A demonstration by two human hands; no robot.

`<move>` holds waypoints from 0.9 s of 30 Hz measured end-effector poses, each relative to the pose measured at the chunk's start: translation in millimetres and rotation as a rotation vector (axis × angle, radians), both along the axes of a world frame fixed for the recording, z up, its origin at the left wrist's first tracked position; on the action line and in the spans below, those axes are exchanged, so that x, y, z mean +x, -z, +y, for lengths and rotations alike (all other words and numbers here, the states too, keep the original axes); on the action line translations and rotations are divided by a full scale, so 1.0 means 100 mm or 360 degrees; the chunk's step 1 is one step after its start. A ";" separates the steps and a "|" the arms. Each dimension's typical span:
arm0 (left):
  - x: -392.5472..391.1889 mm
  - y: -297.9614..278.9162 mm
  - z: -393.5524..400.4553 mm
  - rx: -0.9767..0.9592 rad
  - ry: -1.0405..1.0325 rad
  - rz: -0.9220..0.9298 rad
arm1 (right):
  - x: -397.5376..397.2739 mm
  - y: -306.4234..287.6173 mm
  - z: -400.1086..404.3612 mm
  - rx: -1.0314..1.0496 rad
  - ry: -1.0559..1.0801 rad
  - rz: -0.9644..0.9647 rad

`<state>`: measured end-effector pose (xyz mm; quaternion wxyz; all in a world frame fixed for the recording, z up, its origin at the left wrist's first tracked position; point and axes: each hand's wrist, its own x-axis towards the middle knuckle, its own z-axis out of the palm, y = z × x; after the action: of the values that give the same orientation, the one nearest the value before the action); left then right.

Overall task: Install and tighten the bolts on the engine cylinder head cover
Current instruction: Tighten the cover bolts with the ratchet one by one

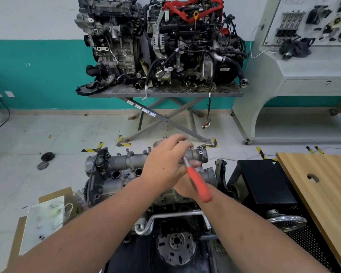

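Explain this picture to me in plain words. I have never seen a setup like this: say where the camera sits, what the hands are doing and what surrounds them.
There is one view, from a camera worn on the person's head, looking down over both bare arms.

In front is a grey metal engine cylinder head cover on an engine. The left hand reaches across over it. The right hand, mostly hidden beneath the left, holds an orange-handled screwdriver; its tip is hidden by the fingers.

To the right stands a wooden tabletop with a round hole. Farther back, two dirty complete engines sit on a grey scissor-leg table.
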<state>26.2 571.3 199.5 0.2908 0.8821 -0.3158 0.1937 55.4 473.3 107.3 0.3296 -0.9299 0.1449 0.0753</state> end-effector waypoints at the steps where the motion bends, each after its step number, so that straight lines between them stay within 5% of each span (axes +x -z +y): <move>1: -0.03 0.06 -0.02 -0.0211 0.0017 0.0194 | 0.02 0.07 -0.07 0.0095 -0.0236 0.0092; 5: -0.17 0.14 -0.22 -0.1298 -0.0062 0.0983 | -0.02 -0.02 -0.23 -0.0212 -0.0651 0.0154; 9: -0.07 0.05 -0.28 -0.1736 -0.0083 0.1495 | -0.06 -0.02 -0.21 -0.0290 -0.0741 0.0108; 16: 0.03 -0.03 -0.12 -0.1377 0.0209 0.1599 | -0.07 -0.07 -0.26 -0.0329 -0.0834 0.0130; 21: 0.18 -0.22 -0.09 -0.1307 -0.0008 0.1798 | -0.10 -0.13 -0.26 -0.0378 -0.0856 0.0156; 27: 0.27 -0.54 -0.12 -0.0401 -0.0122 0.1704 | -0.12 -0.12 -0.23 -0.0380 -0.0829 0.0145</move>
<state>53.2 559.2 253.3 0.5070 0.8266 -0.0658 -0.2352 43.6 450.0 119.8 0.1806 -0.9636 -0.0764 0.1815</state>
